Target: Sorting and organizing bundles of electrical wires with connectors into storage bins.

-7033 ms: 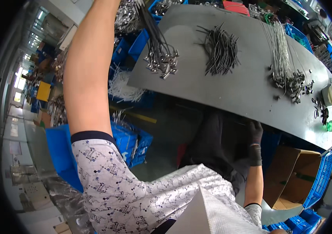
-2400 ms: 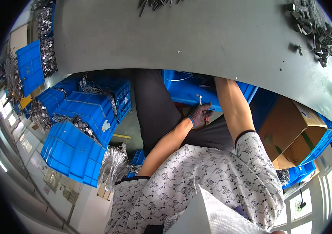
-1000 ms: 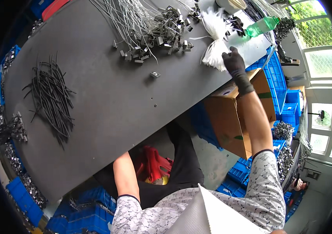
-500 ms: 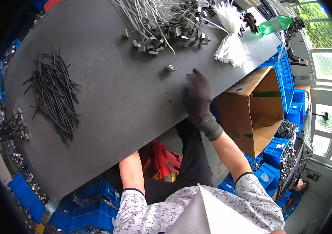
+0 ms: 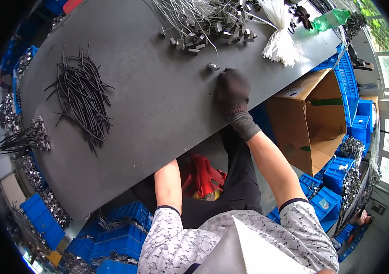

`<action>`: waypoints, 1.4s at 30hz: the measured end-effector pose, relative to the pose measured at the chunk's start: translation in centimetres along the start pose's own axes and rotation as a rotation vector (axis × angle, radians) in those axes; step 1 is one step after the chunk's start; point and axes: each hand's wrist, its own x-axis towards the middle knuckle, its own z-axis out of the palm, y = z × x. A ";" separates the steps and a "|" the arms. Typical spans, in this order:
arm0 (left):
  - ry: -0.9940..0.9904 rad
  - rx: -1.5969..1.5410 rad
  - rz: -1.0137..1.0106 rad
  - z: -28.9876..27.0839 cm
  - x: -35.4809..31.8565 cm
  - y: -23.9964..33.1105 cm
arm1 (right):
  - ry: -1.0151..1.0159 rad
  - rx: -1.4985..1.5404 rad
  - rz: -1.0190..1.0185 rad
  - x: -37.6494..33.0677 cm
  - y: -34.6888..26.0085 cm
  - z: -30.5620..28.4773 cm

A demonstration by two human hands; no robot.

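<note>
The surface (image 5: 130, 155) is dark grey. Near its left edge is a pile of black strings (image 5: 82, 96). By the near edge, the right grip (image 5: 234, 89) has a dark brown-grey glove with a grey cuff. The small metal bit (image 5: 213, 66) beside it is silver. Toward the right end are a white bundle (image 5: 279, 48) and a green bottle (image 5: 331, 19). Past the near edge, the box (image 5: 288, 130) is brown with green tape (image 5: 326, 102). The shirt (image 5: 301, 228) is white with little dark shapes and dark sleeve bands.
</note>
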 end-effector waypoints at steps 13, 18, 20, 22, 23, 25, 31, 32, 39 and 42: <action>-0.063 -0.028 -0.014 1.0 0.6 -1.6 | 0.016 0.016 0.034 -0.4 -0.6 0.2; -0.017 0.019 -0.096 -0.7 -3.3 -3.9 | 0.025 -0.010 0.007 0.0 1.0 -0.1; 0.014 0.075 -0.100 -1.9 -5.2 -3.2 | 0.031 0.012 0.024 -0.7 1.1 0.6; 0.013 0.102 -0.107 -2.1 -6.2 -3.6 | 0.032 0.009 0.003 -0.9 1.3 0.8; 0.010 0.113 -0.112 -2.1 -6.7 -4.0 | 0.034 0.013 0.021 -1.0 1.5 0.8; 0.004 0.133 -0.117 -1.9 -7.3 -4.8 | 0.047 0.006 -0.012 -0.7 1.6 0.6; -0.004 0.189 -0.151 -1.7 -8.9 -7.1 | -0.068 0.096 0.065 -0.7 1.7 -0.9; -0.008 0.194 -0.163 -1.6 -9.0 -7.7 | -0.067 0.093 0.082 -1.0 2.0 -1.0; -0.030 0.189 -0.198 -2.0 -9.5 -11.4 | -0.027 0.164 0.086 -0.4 2.0 -1.1; -0.039 0.167 -0.183 -2.3 -10.3 -12.2 | -0.039 0.168 0.081 -0.6 1.9 -1.5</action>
